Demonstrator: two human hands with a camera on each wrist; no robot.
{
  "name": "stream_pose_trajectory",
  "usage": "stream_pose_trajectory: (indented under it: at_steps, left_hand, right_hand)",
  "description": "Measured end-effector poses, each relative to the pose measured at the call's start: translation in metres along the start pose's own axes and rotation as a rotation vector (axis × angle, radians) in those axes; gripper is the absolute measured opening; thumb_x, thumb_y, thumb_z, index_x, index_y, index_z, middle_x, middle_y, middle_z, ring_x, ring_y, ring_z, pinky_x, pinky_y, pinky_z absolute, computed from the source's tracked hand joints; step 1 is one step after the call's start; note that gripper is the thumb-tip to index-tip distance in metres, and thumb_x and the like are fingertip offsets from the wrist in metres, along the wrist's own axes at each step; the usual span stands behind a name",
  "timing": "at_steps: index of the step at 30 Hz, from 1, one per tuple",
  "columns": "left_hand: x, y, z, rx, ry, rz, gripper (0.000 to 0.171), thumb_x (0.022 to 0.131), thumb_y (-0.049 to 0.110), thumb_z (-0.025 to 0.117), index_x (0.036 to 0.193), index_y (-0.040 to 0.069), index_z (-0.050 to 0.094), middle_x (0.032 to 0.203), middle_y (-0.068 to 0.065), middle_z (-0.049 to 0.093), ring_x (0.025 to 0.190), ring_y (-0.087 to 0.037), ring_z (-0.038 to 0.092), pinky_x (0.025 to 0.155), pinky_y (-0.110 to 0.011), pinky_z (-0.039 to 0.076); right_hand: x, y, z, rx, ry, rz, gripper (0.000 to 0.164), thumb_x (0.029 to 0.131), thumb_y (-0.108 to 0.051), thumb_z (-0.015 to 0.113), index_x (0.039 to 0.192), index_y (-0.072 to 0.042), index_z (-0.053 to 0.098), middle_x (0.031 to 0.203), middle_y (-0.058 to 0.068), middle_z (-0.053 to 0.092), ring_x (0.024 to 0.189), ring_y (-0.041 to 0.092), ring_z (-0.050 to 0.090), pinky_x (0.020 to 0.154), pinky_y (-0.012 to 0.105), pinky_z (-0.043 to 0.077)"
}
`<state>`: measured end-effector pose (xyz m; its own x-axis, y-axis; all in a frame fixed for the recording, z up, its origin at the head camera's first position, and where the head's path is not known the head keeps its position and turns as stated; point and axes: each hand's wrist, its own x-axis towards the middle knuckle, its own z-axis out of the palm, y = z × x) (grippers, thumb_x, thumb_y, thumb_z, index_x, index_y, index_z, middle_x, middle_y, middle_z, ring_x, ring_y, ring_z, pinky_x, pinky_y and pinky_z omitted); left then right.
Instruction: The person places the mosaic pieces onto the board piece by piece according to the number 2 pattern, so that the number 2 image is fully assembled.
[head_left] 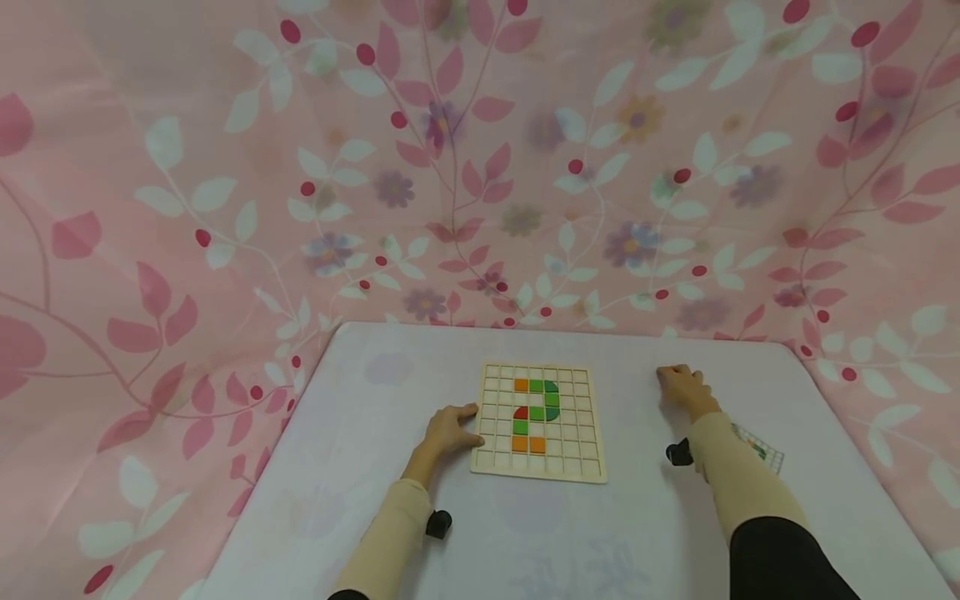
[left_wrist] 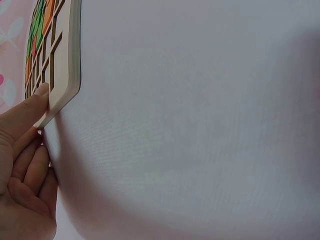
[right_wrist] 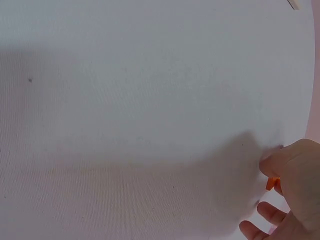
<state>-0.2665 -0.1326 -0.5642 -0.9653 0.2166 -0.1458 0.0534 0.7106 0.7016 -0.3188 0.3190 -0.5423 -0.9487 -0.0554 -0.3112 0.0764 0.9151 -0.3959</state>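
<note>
A square wooden grid board [head_left: 495, 463] lies on the white table, with orange, green and red tiles set in its cells. At the board's left edge, my left hand [head_left: 448, 431] rests with thumb and index finger spread apart. In the left wrist view the thumb [left_wrist: 37, 102] lies over the board's rim near a corner, with the other fingers bent beside it. To the right of the board, my right hand [head_left: 684, 388] pinches a small orange tile [right_wrist: 272, 183] low over the table. Much of this tile is hidden by the thumb and fingers.
A small card with a printed grid and green pattern [head_left: 763, 450] lies partly under my right forearm. Behind the white table [head_left: 405, 375] hangs a pink floral cloth [head_left: 525, 208]. The table's far edge runs just beyond the board.
</note>
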Motion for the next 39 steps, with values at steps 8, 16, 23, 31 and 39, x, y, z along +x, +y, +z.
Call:
stream_pose_trajectory:
  at_steps: [8,16,23,31,39]
  left_hand:
    - [-0.001,0.001,-0.001,-0.011,0.004,0.001,0.067,0.068,0.019,0.084,0.128,0.004,0.057,0.135,-0.007,0.054,0.129,-0.033,0.043,0.107,-0.047,0.034]
    - [-0.001,0.001,0.000,0.012,0.022,0.033,0.066,0.067,0.021,0.084,0.126,0.005,0.059,0.132,-0.006,0.056,0.127,-0.033,0.046,0.105,-0.045,0.037]
    - [-0.001,0.001,-0.002,0.003,0.013,0.016,0.067,0.068,0.018,0.083,0.128,0.003,0.057,0.134,-0.008,0.054,0.128,-0.035,0.043,0.107,-0.048,0.033]
    - [-0.003,0.000,-0.001,0.023,0.007,0.018,0.066,0.069,0.019,0.083,0.128,0.004,0.058,0.134,-0.007,0.055,0.128,-0.035,0.043,0.106,-0.048,0.034]
    - [-0.002,0.000,0.000,0.044,0.012,0.022,0.066,0.068,0.020,0.083,0.128,0.006,0.058,0.133,-0.005,0.056,0.127,-0.035,0.045,0.104,-0.049,0.036]
  right_hand:
    - [0.001,-0.008,0.010,-0.052,0.096,-0.049,0.046,0.090,-0.006,0.045,0.134,0.005,0.040,0.131,0.039,0.029,0.118,0.060,0.024,0.091,0.071,0.028]
    - [-0.017,-0.014,0.037,-0.037,0.296,-0.109,0.033,0.095,-0.009,0.040,0.121,0.001,0.057,0.122,0.036,0.042,0.108,0.059,0.038,0.079,0.067,0.039]
    - [-0.025,-0.011,0.051,0.067,0.468,-0.137,0.015,0.084,-0.009,0.053,0.086,0.004,0.061,0.101,0.033,0.050,0.095,0.053,0.045,0.072,0.061,0.041]
    - [-0.028,-0.009,0.062,0.188,0.590,-0.150,0.018,0.081,-0.005,0.056,0.090,0.010,0.056,0.086,0.028,0.055,0.082,0.044,0.051,0.073,0.052,0.042]
    - [-0.042,-0.011,0.056,0.198,0.491,-0.088,0.038,0.075,-0.013,0.058,0.098,0.018,0.056,0.086,0.031,0.058,0.077,0.042,0.054,0.069,0.046,0.048]
